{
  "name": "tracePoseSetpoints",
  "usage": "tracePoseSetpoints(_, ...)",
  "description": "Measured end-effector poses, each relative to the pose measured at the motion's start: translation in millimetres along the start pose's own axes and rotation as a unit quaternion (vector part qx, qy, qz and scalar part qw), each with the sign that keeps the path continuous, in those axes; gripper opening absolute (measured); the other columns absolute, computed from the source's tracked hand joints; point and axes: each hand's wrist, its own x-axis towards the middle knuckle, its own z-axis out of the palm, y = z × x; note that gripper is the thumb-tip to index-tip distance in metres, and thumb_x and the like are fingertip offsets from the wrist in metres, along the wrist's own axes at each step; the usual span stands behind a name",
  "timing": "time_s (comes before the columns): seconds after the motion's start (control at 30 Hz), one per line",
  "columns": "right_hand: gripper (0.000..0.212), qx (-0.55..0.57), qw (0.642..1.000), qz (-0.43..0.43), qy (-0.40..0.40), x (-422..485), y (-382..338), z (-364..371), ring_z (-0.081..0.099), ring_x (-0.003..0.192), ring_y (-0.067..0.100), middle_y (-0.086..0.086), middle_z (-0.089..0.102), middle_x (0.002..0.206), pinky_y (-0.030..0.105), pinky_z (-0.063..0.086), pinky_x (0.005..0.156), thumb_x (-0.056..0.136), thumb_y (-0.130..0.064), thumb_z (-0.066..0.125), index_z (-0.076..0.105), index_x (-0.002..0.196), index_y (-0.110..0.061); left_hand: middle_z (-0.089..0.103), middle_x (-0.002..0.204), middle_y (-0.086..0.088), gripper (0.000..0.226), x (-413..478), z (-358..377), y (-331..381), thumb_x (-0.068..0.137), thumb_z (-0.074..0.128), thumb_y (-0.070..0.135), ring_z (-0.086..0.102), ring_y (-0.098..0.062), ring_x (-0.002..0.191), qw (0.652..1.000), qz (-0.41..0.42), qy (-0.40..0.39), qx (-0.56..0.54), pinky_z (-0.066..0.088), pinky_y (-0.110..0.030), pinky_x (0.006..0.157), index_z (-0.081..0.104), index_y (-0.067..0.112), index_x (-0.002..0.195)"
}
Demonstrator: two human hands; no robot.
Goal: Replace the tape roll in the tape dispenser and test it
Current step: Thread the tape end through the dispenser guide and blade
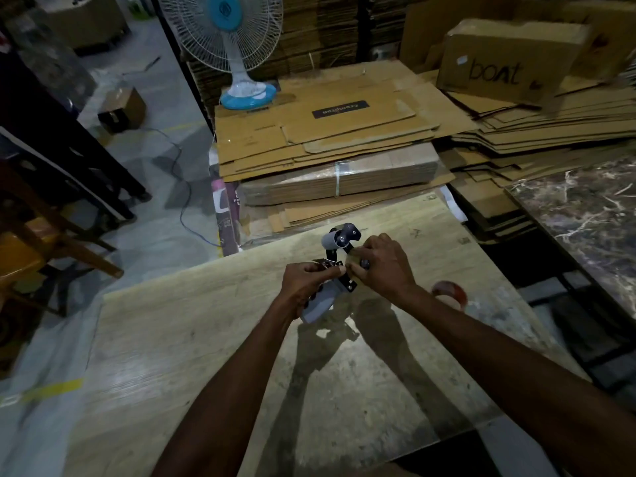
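A hand-held tape dispenser [335,247] with a grey handle and black frame is held above the wooden table [213,339]. My left hand [304,282] is wrapped around its grey handle. My right hand [382,266] is closed on the cardboard-coloured roll core [354,261] sitting at the dispenser's hub; most of the core is hidden by my fingers. A brown tape roll [449,294] lies on the table just right of my right wrist, partly hidden by the forearm.
Stacks of flattened cardboard [327,139] lie beyond the table's far edge, with a blue and white fan [237,49] on them. A "boat" carton [509,60] stands at the back right. A marble slab [585,215] is to the right, a wooden chair [41,235] to the left.
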Motion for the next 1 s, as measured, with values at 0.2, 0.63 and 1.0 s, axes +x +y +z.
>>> tracePoseSetpoints(0.2,0.023,-0.017,0.999,0.035,-0.002,0,-5,-5,0.053,0.083,0.029,0.008,0.057,0.080,0.028,0.032,0.064,0.079,-0.037,0.073,0.074,0.092,-0.019,0.068,0.077,-0.032,0.041,-1,-3,4,0.069,0.095,0.041,0.056,-0.024,0.056,0.998,0.031,-0.021,0.043,0.047,-0.028,0.048,0.081,0.004,0.077)
tracePoseSetpoints(0.63,0.024,-0.044,0.995,0.081,-0.028,-4,-11,-13,0.059,0.056,0.023,0.004,0.067,0.065,0.025,0.031,0.053,0.090,-0.037,0.055,0.077,0.091,-0.026,0.074,0.069,-0.010,0.033,-1,0,15,0.070,0.095,0.042,0.064,-0.008,0.057,0.989,0.099,-0.031,0.101,0.050,-0.021,0.051,0.081,0.012,0.073)
tracePoseSetpoints(1.0,0.025,-0.060,0.994,0.078,-0.045,-6,-12,-8,0.057,0.040,0.028,0.012,0.057,0.047,0.025,0.035,0.045,0.074,-0.018,0.079,0.069,0.053,-0.011,0.076,0.069,0.004,0.029,-5,-6,18,0.068,0.096,0.042,0.069,-0.005,0.065,0.971,0.164,-0.054,0.168,0.055,-0.024,0.061,0.082,0.018,0.074)
